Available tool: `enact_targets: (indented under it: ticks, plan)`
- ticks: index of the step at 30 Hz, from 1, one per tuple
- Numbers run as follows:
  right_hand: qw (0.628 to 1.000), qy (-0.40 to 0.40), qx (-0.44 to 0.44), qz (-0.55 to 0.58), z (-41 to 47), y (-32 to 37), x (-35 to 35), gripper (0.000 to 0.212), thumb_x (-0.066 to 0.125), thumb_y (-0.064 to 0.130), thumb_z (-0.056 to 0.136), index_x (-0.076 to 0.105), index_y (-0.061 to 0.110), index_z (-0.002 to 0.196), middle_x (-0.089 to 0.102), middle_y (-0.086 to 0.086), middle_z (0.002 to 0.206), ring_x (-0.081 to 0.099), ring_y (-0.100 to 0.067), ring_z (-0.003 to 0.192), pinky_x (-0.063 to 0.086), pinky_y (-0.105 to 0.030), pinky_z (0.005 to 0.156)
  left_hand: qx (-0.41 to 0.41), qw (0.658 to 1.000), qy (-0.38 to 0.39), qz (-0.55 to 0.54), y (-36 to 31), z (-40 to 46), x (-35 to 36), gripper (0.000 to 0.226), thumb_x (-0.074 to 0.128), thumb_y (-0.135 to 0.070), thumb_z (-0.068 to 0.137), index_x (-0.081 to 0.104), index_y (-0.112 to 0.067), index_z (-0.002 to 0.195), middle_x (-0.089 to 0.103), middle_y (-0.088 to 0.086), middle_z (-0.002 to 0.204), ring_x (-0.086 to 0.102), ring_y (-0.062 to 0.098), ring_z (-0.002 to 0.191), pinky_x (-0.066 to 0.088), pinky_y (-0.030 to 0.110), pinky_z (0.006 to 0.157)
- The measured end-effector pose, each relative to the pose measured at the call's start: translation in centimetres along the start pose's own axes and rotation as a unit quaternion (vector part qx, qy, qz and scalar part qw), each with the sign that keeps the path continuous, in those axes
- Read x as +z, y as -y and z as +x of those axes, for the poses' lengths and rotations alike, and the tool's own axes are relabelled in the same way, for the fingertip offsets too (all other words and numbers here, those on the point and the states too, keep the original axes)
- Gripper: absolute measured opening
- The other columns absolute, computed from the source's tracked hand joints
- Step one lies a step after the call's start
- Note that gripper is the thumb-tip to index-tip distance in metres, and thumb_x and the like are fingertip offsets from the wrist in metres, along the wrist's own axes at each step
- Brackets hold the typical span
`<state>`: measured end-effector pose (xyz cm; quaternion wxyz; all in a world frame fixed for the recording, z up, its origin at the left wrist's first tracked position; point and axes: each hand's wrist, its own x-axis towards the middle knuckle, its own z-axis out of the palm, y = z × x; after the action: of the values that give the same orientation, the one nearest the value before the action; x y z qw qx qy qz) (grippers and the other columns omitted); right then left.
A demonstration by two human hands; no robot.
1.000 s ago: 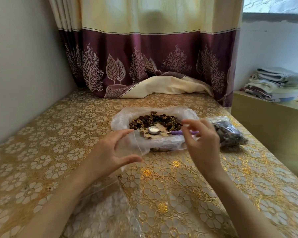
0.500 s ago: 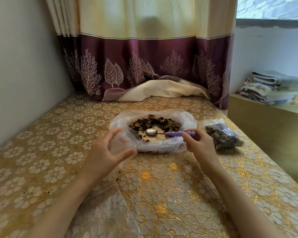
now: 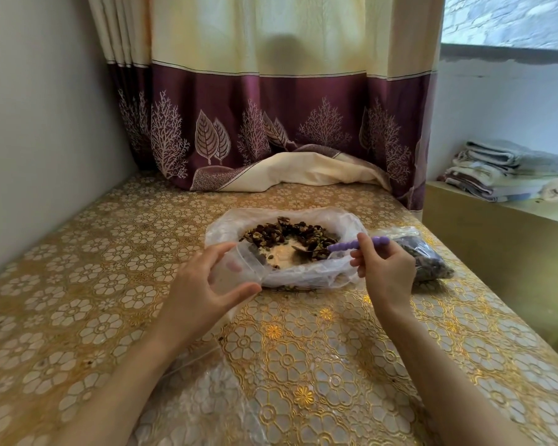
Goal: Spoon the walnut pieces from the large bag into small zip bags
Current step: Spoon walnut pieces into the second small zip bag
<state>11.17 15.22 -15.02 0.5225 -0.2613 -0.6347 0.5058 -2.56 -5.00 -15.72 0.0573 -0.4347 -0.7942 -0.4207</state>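
A large clear bag (image 3: 342, 220) lies open on the table, with walnut pieces (image 3: 290, 231) heaped along its far side. My right hand (image 3: 385, 273) grips the purple handle of a spoon (image 3: 351, 245), whose metal bowl dips into the walnuts at the bag's right side. My left hand (image 3: 203, 288) holds an empty small zip bag (image 3: 236, 268) open between thumb and fingers, just left of the large bag's near edge. A filled small zip bag (image 3: 426, 259) of dark pieces lies to the right, partly behind my right hand.
The table (image 3: 303, 349) wears a gold floral cover. More clear plastic bags (image 3: 213, 403) lie flat near the front edge. A maroon and cream curtain (image 3: 271, 123) hangs behind. Folded towels (image 3: 503, 169) sit on a low shelf at right. A wall bounds the left side.
My right hand has taken hold of the spoon's handle and turned its bowl into the walnuts on the right. My left hand keeps holding the small bag open.
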Motion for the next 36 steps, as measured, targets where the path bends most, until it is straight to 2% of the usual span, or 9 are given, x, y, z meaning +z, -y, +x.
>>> enact_targets:
  ticks: [3, 6, 9, 13, 17, 22, 30, 32, 36]
  plan:
    - [1.000, -0.018, -0.016, -0.019, 0.4, 0.0, 0.3, 0.028, 0.059, 0.015, 0.092, 0.064, 0.021, 0.065, 0.068, 0.010, 0.057, 0.059, -0.006, 0.050, 0.051, -0.018, 0.050, 0.003, 1.000, -0.002, -0.008, 0.0, 0.0, 0.0, 0.081, 0.059, -0.068, 0.059, 0.043, -0.030, 0.129, 0.052, -0.011, 0.118, 0.051, 0.012, 0.103, 0.046, 0.031, 0.087]
    - [0.998, -0.032, -0.021, -0.040, 0.7, -0.2, 1.1, 0.025, 0.059, 0.017, 0.092, 0.064, 0.021, 0.067, 0.069, 0.005, 0.061, 0.063, -0.009, 0.052, 0.057, -0.030, 0.060, 0.009, 1.000, -0.004, -0.016, 0.0, 0.0, 0.0, 0.077, 0.059, -0.068, 0.059, 0.041, -0.035, 0.126, 0.054, -0.009, 0.116, 0.052, 0.012, 0.101, 0.046, 0.029, 0.085]
    - [0.997, -0.032, -0.026, -0.067, 0.7, -0.8, 1.7, 0.025, 0.060, 0.018, 0.091, 0.062, 0.027, 0.068, 0.069, 0.006, 0.066, 0.065, -0.008, 0.054, 0.057, -0.035, 0.067, 0.017, 1.000, -0.006, -0.018, 0.1, 0.0, 0.0, 0.072, 0.058, -0.072, 0.060, 0.037, -0.040, 0.122, 0.055, -0.009, 0.113, 0.053, 0.010, 0.096, 0.045, 0.025, 0.081]
    - [0.998, -0.023, 0.003, -0.060, 0.6, -1.4, 1.8, 0.025, 0.060, 0.016, 0.091, 0.065, 0.029, 0.070, 0.073, 0.002, 0.075, 0.067, -0.005, 0.060, 0.057, -0.025, 0.067, 0.018, 1.000, 0.000, -0.014, 0.0, 0.1, 0.1, 0.074, 0.050, -0.079, 0.056, 0.034, -0.044, 0.120, 0.051, -0.017, 0.110, 0.053, 0.010, 0.097, 0.047, 0.031, 0.084]
    - [0.998, -0.039, 0.020, -0.034, 0.6, -1.5, 1.4, 0.026, 0.059, 0.016, 0.091, 0.067, 0.025, 0.068, 0.071, 0.008, 0.067, 0.066, -0.004, 0.058, 0.055, -0.019, 0.062, 0.013, 1.000, -0.006, -0.013, 0.3, 0.2, 0.3, 0.076, 0.056, -0.076, 0.059, 0.033, -0.043, 0.124, 0.040, -0.030, 0.107, 0.047, 0.005, 0.103, 0.038, 0.015, 0.079]
    - [0.999, -0.044, 0.021, -0.018, 0.4, -1.5, 1.1, 0.021, 0.057, 0.016, 0.091, 0.065, 0.018, 0.072, 0.067, 0.006, 0.063, 0.060, -0.001, 0.054, 0.052, -0.021, 0.059, -0.008, 1.000, -0.008, -0.017, 0.6, 0.4, 0.3, 0.079, 0.059, -0.071, 0.055, 0.033, -0.045, 0.125, 0.044, -0.021, 0.114, 0.045, 0.009, 0.108, 0.040, 0.030, 0.089]
    - [0.999, -0.011, 0.006, 0.046, -0.2, 0.0, 1.2, 0.020, 0.058, 0.012, 0.091, 0.065, 0.013, 0.073, 0.066, 0.006, 0.056, 0.059, -0.007, 0.056, 0.048, -0.019, 0.054, -0.035, 0.999, 0.002, -0.031, 0.9, 0.6, 0.3, 0.089, 0.062, -0.068, 0.055, 0.037, -0.035, 0.134, 0.045, -0.016, 0.119, 0.047, 0.014, 0.114, 0.044, 0.039, 0.095]
    - [0.997, 0.006, -0.006, 0.072, -0.6, 1.0, 1.4, 0.021, 0.057, 0.010, 0.092, 0.065, 0.012, 0.073, 0.067, 0.005, 0.058, 0.059, -0.008, 0.057, 0.048, -0.018, 0.053, -0.045, 0.997, -0.003, -0.057, 0.9, 0.6, 0.2, 0.089, 0.064, -0.067, 0.055, 0.037, -0.034, 0.134, 0.045, -0.016, 0.119, 0.046, 0.013, 0.114, 0.044, 0.034, 0.093]
    - [0.991, 0.046, -0.022, 0.123, -1.6, 2.8, 1.8, 0.018, 0.058, 0.008, 0.091, 0.065, 0.006, 0.075, 0.064, -0.001, 0.060, 0.057, -0.015, 0.058, 0.047, -0.021, 0.052, -0.062, 0.991, -0.022, -0.112, 0.8, 0.6, 0.2, 0.090, 0.064, -0.066, 0.052, 0.036, -0.036, 0.132, 0.042, -0.017, 0.121, 0.043, 0.005, 0.111, 0.037, 0.014, 0.081]
